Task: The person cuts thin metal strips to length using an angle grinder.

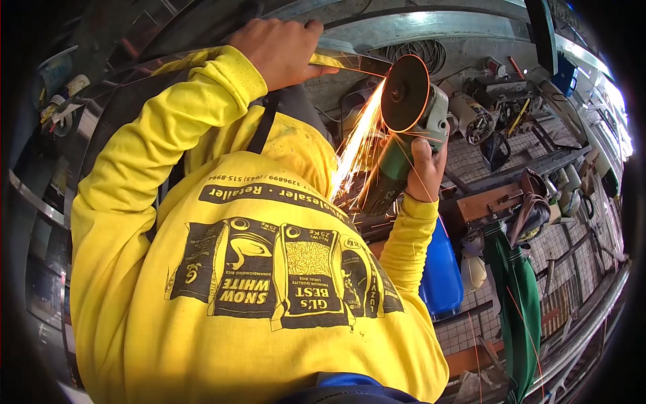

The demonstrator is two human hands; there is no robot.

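My left hand point(279, 50), in a yellow sleeve, is closed around a long, shiny metal strip point(367, 65). The strip runs past the hand to both sides, and yellow shows on its surface. My right hand point(426, 168) grips a green angle grinder point(390, 168) near its metal head. The grinder's dark cutting disc point(405, 93) stands at the strip's right end, where a bright stream of sparks point(360, 138) shoots down toward my chest. The exact contact point between disc and strip is hard to make out. Part of the grinder's body is behind the sparks.
A blue container point(441, 273) stands below my right forearm. Green cloth point(515, 310) hangs at the right, near a wooden board point(488, 202). Coiled cable point(427, 54) lies at the back. Tools and a cylindrical can point(471, 118) clutter the tiled floor, with metal bars point(579, 350) at lower right.
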